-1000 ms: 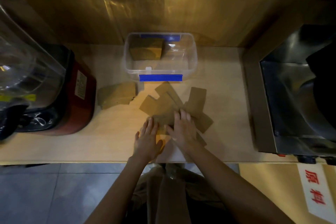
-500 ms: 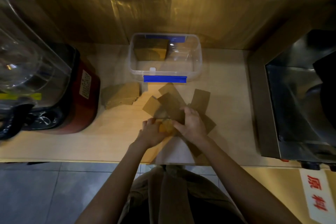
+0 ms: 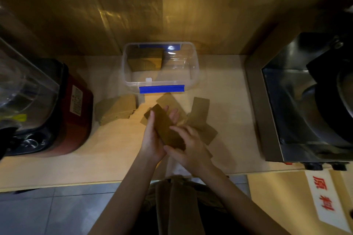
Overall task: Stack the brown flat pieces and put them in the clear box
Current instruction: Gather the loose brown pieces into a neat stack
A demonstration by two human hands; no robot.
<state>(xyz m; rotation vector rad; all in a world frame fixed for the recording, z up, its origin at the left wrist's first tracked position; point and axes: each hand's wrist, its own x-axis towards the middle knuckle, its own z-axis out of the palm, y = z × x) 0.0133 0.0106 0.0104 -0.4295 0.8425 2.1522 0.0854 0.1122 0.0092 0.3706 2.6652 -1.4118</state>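
Brown piece (image 3: 165, 129) in both hands

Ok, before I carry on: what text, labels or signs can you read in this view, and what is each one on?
"原料" in red characters, on the white sign at lower right, beside the counter.
White label on the red appliance at left: lines of print, too small and blurred to read.
Yellow sticker on the same appliance's clear cover: blurred, no legible text.
Clear box: only plain blue clips, no text visible.
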